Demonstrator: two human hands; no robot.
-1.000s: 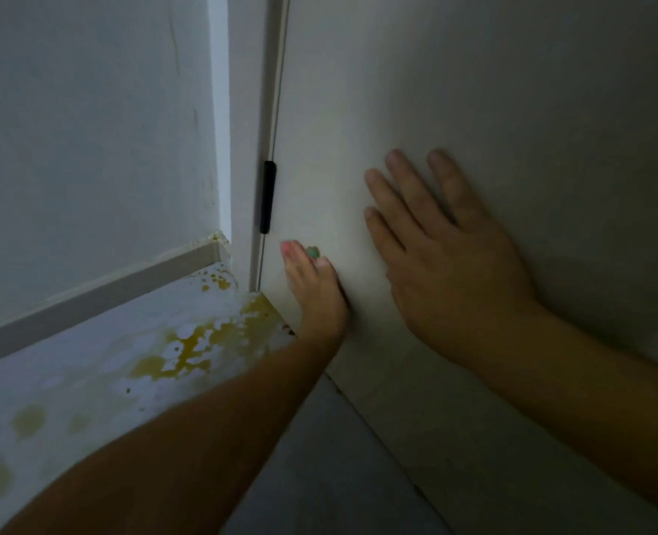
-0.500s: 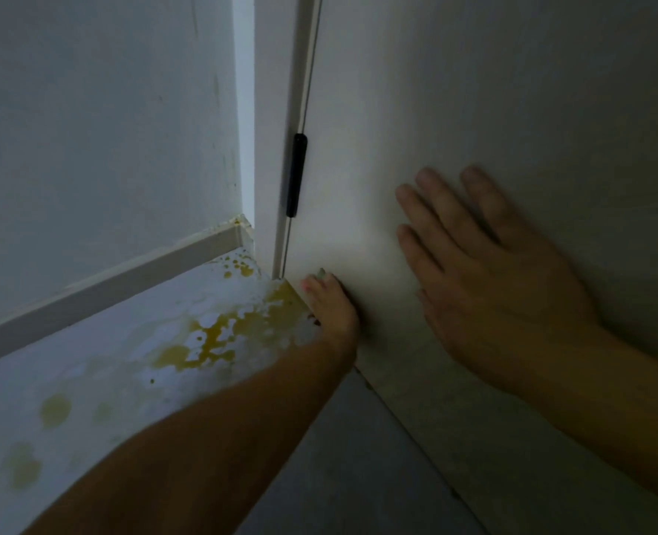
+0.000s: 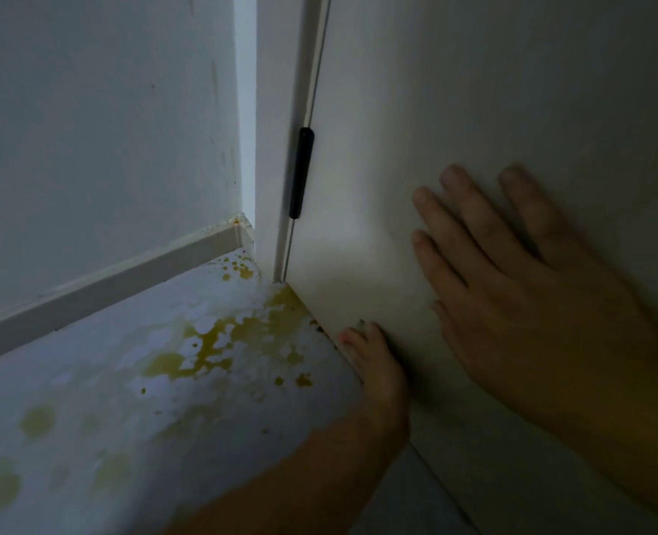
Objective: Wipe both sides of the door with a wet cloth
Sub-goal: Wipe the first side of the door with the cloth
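- At 6 o'clock, the left hand [image 3: 375,364] curls its grip on a green scrap, seemingly the cloth [image 3: 360,324], at the bottom edge of the door [image 3: 474,90].
- At 3 o'clock, the right hand [image 3: 532,303] lies flat on the door, holding nothing.
- This face appears nearly wiped; the other side is unseen.

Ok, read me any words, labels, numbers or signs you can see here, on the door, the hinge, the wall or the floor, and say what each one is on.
There is no text to read here.
The door, black hinge, wall, skirting board and stained floor carry no print, label or sign.
The sliver of green cloth at the left hand is too small to show any label.
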